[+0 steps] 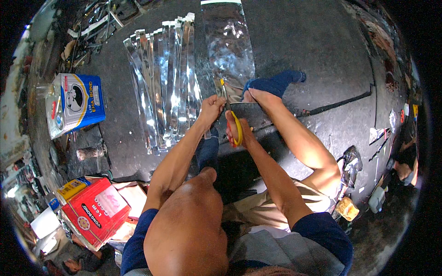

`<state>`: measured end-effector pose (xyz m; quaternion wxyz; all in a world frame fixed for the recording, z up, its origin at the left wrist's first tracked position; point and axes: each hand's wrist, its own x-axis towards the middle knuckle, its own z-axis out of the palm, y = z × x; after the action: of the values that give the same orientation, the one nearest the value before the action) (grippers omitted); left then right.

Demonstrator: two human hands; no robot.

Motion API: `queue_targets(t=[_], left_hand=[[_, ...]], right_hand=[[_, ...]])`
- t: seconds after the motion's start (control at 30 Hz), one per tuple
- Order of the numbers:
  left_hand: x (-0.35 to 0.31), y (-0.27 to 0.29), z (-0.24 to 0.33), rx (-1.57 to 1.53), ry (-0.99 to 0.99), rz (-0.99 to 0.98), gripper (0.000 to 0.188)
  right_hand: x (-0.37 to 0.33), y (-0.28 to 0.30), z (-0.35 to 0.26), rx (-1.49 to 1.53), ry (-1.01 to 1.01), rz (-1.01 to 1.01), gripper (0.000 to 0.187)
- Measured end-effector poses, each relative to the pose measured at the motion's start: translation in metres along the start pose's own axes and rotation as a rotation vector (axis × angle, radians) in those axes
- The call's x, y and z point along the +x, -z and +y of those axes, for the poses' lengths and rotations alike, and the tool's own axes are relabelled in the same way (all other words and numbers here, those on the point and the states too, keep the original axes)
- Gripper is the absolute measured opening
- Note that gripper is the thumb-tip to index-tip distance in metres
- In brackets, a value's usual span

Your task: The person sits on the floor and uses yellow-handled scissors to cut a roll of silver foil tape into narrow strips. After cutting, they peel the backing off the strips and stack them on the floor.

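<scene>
A pair of scissors [237,129] with yellow handles is in my right hand [231,128], its blades pointing away from me along the near left edge of a shiny silver film sheet [229,41]. With the fingers of my left hand [212,109] closed, I pinch the sheet's near left corner beside the blades. My right foot, in a dark blue sock [275,83], rests at the sheet's near right corner. To the left of the sheet, several long narrow shiny film strips [163,78] lie side by side on the dark surface [299,41].
At the left stands a blue and white square tin [76,103]. A red box [99,211] sits nearer me, with a yellow and blue pack [73,187] on it. Metal scraps [94,30] lie far left. A black plastic bag [352,161] and a yellowish block [347,209] are at right.
</scene>
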<state>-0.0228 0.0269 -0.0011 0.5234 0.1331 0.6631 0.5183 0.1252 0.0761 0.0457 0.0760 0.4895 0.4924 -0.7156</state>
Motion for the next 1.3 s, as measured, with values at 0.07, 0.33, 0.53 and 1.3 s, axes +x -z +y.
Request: queue_targets(t=[0.07,0.33,0.53,1.3], left_hand=[[-0.001,0.003,0.004,-0.050,-0.004,-0.016,0.019],[-0.018,0.001,0.037,-0.092,0.008,-0.036,0.029],[-0.025,-0.007,0.042,-0.080,-0.003,-0.028,0.030],[-0.017,-0.008,0.020,-0.175,-0.014,0.051,0.029]], right_hand=[[0.015,0.001,-0.008,0.019,0.045,-0.014,0.075],[0.048,0.009,-0.046,-0.076,0.181,-0.028,0.075],[0.051,0.011,-0.033,-0.287,0.345,-0.020,0.083],[0.062,0.002,-0.035,-0.306,0.514,0.188,0.079]])
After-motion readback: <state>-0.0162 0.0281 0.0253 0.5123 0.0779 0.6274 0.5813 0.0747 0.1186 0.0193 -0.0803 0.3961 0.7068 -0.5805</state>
